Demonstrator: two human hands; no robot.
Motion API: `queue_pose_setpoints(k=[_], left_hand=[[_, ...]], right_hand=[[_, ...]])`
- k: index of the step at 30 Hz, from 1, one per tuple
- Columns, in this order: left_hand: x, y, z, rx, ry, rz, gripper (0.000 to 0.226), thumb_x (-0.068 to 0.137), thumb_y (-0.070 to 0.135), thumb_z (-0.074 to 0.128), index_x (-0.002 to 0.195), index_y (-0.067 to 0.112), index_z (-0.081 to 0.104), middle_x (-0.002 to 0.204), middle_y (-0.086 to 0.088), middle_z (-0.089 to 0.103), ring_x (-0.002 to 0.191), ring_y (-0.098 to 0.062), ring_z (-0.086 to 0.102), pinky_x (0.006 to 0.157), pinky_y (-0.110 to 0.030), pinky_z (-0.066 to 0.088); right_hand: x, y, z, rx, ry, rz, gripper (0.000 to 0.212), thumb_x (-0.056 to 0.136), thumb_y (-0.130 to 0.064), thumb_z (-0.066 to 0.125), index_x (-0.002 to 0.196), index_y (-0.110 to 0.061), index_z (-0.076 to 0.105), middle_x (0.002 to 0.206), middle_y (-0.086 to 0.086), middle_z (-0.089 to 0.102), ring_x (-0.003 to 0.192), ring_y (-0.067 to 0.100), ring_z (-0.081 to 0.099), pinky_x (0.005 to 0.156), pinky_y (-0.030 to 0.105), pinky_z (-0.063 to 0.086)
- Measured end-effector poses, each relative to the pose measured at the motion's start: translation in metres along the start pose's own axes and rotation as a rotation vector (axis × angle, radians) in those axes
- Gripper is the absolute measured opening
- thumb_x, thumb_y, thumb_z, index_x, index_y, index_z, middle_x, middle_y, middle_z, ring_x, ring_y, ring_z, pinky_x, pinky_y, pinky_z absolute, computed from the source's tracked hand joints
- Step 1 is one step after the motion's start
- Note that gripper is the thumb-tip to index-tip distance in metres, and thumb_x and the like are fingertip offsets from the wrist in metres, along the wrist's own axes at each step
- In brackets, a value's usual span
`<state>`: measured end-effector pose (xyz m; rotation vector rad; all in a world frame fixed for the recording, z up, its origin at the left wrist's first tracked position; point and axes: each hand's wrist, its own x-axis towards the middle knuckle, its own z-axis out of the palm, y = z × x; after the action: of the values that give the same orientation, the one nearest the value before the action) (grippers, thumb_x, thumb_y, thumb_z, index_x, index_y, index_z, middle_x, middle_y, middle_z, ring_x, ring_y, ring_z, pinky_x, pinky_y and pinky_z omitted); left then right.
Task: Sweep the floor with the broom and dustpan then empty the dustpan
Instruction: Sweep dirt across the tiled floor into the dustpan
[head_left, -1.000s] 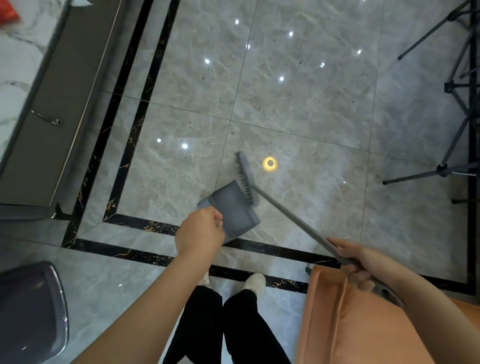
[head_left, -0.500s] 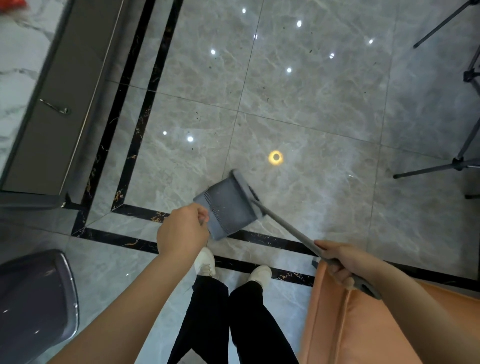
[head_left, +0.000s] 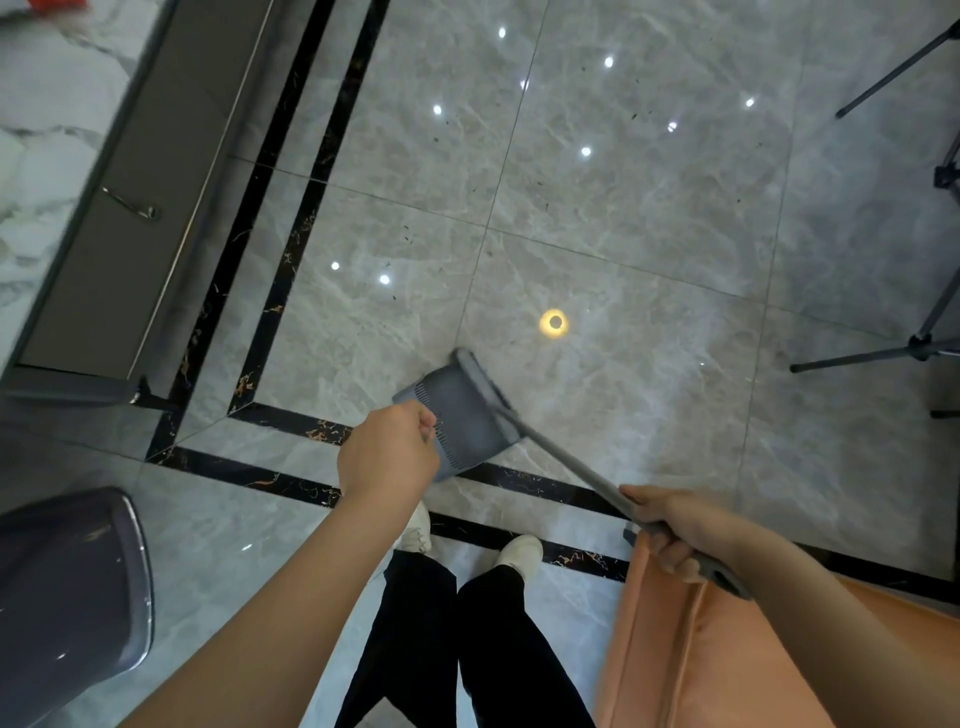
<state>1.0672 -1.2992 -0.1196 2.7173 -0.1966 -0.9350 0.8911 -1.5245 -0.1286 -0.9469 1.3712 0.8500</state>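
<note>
A glossy marble floor (head_left: 649, 218) with black inlaid border strips is seen from above, and small dark specks of debris are scattered over its far tiles. Along its left edge a dark cabinet (head_left: 119, 171) with one metal handle is set; at the near left corner a dark rounded bin (head_left: 67, 587) is placed, and at the near right an orange cushioned seat (head_left: 691, 665). Tripod legs (head_left: 878, 353) are planted at the right edge.

One broom (head_left: 566, 462) is counted: its long grey handle is grasped near the upper end by the right hand (head_left: 680, 530), fingers wrapped around it, and its head is laid against the mouth of the dustpan. One dustpan (head_left: 457, 415), grey and ribbed at the sides, is seen just beyond the inner border strip, in front of two white shoes. The left hand (head_left: 387, 452) is clenched above the pan's near side; presumably an upright handle is held, though it is hidden by the fist.

Both tools are judged to be light, stiff plastic, smooth but easily gripped. The broom is best taken high on the shaft for reach, the pan by its handle and kept level so that nothing is spilled.
</note>
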Motion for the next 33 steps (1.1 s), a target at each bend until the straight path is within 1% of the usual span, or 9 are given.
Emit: queue_pose_setpoints(k=[4, 7, 11, 13, 17, 21, 24, 28, 33], left_hand=[[-0.001, -0.002, -0.002, -0.004, 0.003, 0.013, 0.022, 0.093, 0.015, 0.053, 0.108, 0.023, 0.067, 0.105, 0.002, 0.07, 0.093, -0.019, 0.065, 0.069, -0.028, 0.048], [-0.003, -0.003, -0.003, -0.011, 0.002, 0.013, 0.022, 0.093, 0.015, 0.053, 0.107, 0.024, 0.067, 0.105, 0.002, 0.069, 0.093, -0.02, 0.065, 0.07, -0.029, 0.049], [-0.003, -0.004, -0.003, -0.018, -0.001, 0.022, 0.022, 0.093, 0.014, 0.052, 0.105, 0.024, 0.066, 0.105, 0.001, 0.069, 0.093, -0.021, 0.065, 0.072, -0.031, 0.051], [-0.003, -0.004, -0.003, -0.021, 0.001, 0.025, 0.021, 0.093, 0.013, 0.052, 0.104, 0.024, 0.066, 0.105, 0.001, 0.069, 0.093, -0.021, 0.065, 0.072, -0.032, 0.05], [-0.003, -0.004, -0.003, -0.015, 0.001, 0.03, 0.024, 0.092, 0.011, 0.052, 0.107, 0.023, 0.066, 0.106, 0.001, 0.069, 0.094, -0.02, 0.064, 0.07, -0.028, 0.048], [-0.004, -0.004, -0.006, -0.015, -0.015, 0.035, 0.025, 0.092, 0.01, 0.052, 0.11, 0.023, 0.065, 0.107, 0.0, 0.068, 0.096, -0.021, 0.064, 0.073, -0.031, 0.051], [-0.004, -0.007, -0.007, -0.021, -0.026, 0.032, 0.026, 0.091, 0.008, 0.051, 0.108, 0.023, 0.065, 0.107, 0.001, 0.067, 0.095, -0.02, 0.063, 0.07, -0.029, 0.048], [-0.008, -0.021, -0.011, -0.023, -0.036, 0.032, 0.026, 0.091, 0.009, 0.052, 0.108, 0.023, 0.066, 0.107, 0.001, 0.068, 0.093, -0.02, 0.065, 0.069, -0.029, 0.049], [-0.01, -0.044, -0.014, 0.009, -0.019, 0.026, 0.025, 0.091, 0.011, 0.054, 0.108, 0.025, 0.067, 0.102, 0.003, 0.069, 0.075, -0.022, 0.067, 0.066, -0.034, 0.056]], right_hand=[[-0.02, -0.004, -0.014, 0.12, -0.11, 0.052, 0.038, 0.101, -0.011, 0.034, 0.135, -0.026, 0.046, 0.045, -0.003, 0.026, 0.027, 0.003, 0.021, 0.026, 0.007, 0.021], [-0.029, -0.005, -0.015, 0.061, -0.003, -0.04, 0.04, 0.101, -0.009, 0.033, 0.136, -0.025, 0.044, 0.041, -0.001, 0.031, 0.026, 0.005, 0.023, 0.026, 0.009, 0.022], [-0.01, -0.003, 0.0, -0.07, 0.162, -0.108, 0.043, 0.099, -0.006, 0.037, 0.137, -0.025, 0.047, 0.049, 0.005, 0.037, 0.027, 0.009, 0.026, 0.028, 0.012, 0.024], [0.0, 0.001, 0.011, -0.046, 0.117, -0.052, 0.044, 0.1, -0.006, 0.035, 0.138, -0.025, 0.045, 0.045, 0.003, 0.035, 0.026, 0.007, 0.025, 0.028, 0.011, 0.024], [0.005, 0.016, 0.021, 0.041, -0.071, 0.049, 0.046, 0.101, -0.01, 0.028, 0.142, -0.028, 0.039, 0.044, -0.001, 0.029, 0.027, 0.004, 0.022, 0.026, 0.009, 0.022], [-0.014, 0.021, 0.004, 0.189, -0.119, 0.077, 0.042, 0.101, -0.012, 0.031, 0.139, -0.027, 0.043, 0.043, -0.002, 0.027, 0.025, 0.003, 0.021, 0.025, 0.007, 0.021], [-0.025, 0.018, -0.005, 0.165, -0.057, 0.049, 0.041, 0.102, -0.013, 0.032, 0.139, -0.026, 0.042, 0.042, -0.002, 0.027, 0.025, 0.004, 0.021, 0.025, 0.007, 0.022], [-0.025, 0.011, -0.001, 0.053, 0.116, -0.104, 0.039, 0.102, -0.018, 0.038, 0.14, -0.024, 0.043, 0.047, 0.004, 0.031, 0.025, 0.007, 0.025, 0.025, 0.011, 0.024], [-0.005, -0.002, 0.004, 0.069, 0.181, -0.101, 0.04, 0.103, -0.014, 0.035, 0.142, -0.023, 0.04, 0.052, 0.003, 0.031, 0.023, 0.007, 0.025, 0.025, 0.011, 0.025]])
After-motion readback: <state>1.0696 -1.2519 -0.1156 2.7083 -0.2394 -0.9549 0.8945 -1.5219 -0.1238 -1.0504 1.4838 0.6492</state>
